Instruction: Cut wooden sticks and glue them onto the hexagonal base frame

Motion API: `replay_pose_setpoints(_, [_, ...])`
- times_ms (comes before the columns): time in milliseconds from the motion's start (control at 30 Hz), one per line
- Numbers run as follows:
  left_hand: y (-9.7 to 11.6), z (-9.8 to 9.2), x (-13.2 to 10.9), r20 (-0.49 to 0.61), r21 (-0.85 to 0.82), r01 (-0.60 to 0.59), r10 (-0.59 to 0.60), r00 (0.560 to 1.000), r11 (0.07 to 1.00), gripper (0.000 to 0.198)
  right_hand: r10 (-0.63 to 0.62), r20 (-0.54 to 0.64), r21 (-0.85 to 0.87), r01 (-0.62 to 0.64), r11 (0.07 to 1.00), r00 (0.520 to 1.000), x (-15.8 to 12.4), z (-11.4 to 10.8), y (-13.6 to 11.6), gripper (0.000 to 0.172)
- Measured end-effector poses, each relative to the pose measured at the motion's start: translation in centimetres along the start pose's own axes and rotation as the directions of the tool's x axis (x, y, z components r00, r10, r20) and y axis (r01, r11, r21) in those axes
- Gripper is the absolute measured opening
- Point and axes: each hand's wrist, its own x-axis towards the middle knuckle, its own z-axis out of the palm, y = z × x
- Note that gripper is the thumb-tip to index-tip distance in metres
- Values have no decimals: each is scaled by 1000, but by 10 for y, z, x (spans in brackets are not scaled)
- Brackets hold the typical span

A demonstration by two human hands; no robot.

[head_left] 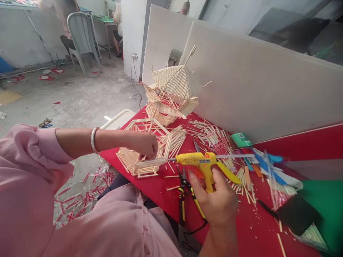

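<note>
Over the red table (160, 185), right hand (217, 200) gripping yellow glue gun (203, 163), label unreadable; left hand (144, 144) pinching stick frame (146, 150).

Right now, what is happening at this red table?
A person in a pink shirt is gluing thin wooden sticks. The right hand holds a yellow glue gun, nozzle aimed at a flat stick frame that the left hand presses on the red table. A taller stick model stands behind; loose sticks and pliers lie nearby.
</note>
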Motion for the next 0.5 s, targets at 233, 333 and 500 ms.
replay_pose_setpoints(233, [3,0,-1,-30,-2,51,-51,998,999,11,-76,1,12,76,997,997,2,-1,-6,60])
replay_pose_setpoints(333, [1,-1,-2,-49,-13,48,-48,998,999,10,-146,-12,29,146,989,989,2,-1,-13,54])
replay_pose_setpoints(500, [-7,-6,-6,-129,-61,-25,17,992,998,10,-254,-27,33,255,966,967,3,4,-37,48])
